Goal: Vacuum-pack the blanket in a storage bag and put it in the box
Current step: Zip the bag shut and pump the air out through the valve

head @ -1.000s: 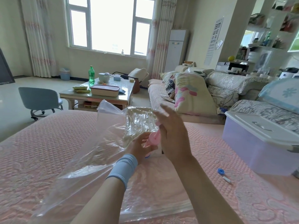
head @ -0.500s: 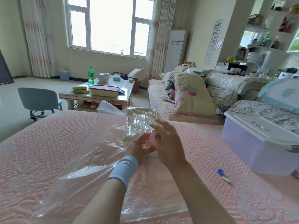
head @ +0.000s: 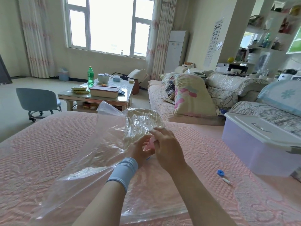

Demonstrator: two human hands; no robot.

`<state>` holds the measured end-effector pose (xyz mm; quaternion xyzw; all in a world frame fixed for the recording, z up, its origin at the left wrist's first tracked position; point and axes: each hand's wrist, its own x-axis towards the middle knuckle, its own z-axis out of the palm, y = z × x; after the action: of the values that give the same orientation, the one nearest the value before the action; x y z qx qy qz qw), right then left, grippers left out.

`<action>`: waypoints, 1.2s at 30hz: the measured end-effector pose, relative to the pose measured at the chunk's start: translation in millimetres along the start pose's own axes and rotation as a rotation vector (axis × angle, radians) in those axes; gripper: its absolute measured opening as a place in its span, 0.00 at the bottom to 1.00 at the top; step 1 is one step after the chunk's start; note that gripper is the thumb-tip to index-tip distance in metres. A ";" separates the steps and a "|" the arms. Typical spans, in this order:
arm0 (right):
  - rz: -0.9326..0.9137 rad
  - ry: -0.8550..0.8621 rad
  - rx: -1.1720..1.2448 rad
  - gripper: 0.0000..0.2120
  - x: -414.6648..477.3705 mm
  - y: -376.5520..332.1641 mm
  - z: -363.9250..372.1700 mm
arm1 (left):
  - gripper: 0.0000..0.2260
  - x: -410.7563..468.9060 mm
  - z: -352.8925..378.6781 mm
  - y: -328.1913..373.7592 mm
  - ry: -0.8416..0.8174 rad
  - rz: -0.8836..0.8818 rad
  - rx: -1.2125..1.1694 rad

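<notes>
One clear storage bag (head: pixel 84 168) sprawls across a pink quilted bed (head: pixel 48 144), its near half slack and billowed, its far end crinkled tight over a pale blanket (head: pixel 143 121) packed inside. At the bag's middle, a person's left hand (head: pixel 140 150), a blue wristband (head: pixel 123 170) at the wrist, curls its fingers round a small pink piece (head: pixel 149 144) held against the film, possibly a pump or valve fitting. The right hand (head: pixel 167 149) hovers just beside it, fingers bent toward the same piece, though whether they pinch it cannot be told from behind. The film looks thin, slippery and easy to puncture, so the bundle is probably best lifted from beneath its firm, compressed end with both palms. Dragging it by the loose plastic would likely make it slide or tear. The load should be light, but floppy where air remains. A blue cap (head: pixel 220 172) lies loose on the bed to the right, well apart from the bag. Beyond it, the translucent box (head: pixel 254 149) stands on the bed with its white lid (head: pixel 260 128) resting on top.
</notes>
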<state>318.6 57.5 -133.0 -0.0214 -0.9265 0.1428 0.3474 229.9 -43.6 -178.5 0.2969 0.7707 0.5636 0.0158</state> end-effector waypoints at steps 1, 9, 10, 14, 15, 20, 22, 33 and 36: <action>-0.037 0.055 -0.003 0.20 3.4 -3.7 -7.4 | 0.19 0.2 -0.5 -0.6 0.008 -0.003 -0.018; -0.251 0.617 0.142 0.17 25.5 -29.6 -53.9 | 0.24 2.9 1.6 -1.1 0.009 -0.015 -0.042; -0.232 0.581 0.144 0.17 22.6 -24.6 -44.7 | 0.24 3.5 2.7 -1.7 0.013 -0.014 -0.050; 0.000 0.082 0.037 0.18 0.3 0.6 2.0 | 0.21 2.5 3.8 -2.3 0.021 -0.016 -0.056; 0.035 -0.005 0.017 0.18 -2.7 3.8 7.4 | 0.21 2.3 3.8 -2.5 0.016 -0.019 -0.045; -0.062 0.163 0.035 0.17 14.9 -15.2 -23.5 | 0.19 3.3 0.9 -2.8 0.036 -0.024 -0.073; -0.161 0.401 0.065 0.17 23.0 -28.0 -45.7 | 0.20 3.4 -0.3 -2.6 0.039 -0.017 -0.083; 0.055 0.021 0.018 0.17 -6.9 -4.0 12.1 | 0.18 -2.7 -0.2 3.6 -0.002 -0.027 -0.006; -0.022 0.137 0.014 0.16 4.0 -13.3 -5.4 | 0.18 -2.4 -1.7 2.7 0.014 -0.021 -0.033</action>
<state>319.8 46.7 -122.9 -0.0186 -0.8997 0.1439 0.4118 232.4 -45.6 -176.2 0.2848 0.7643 0.5782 0.0213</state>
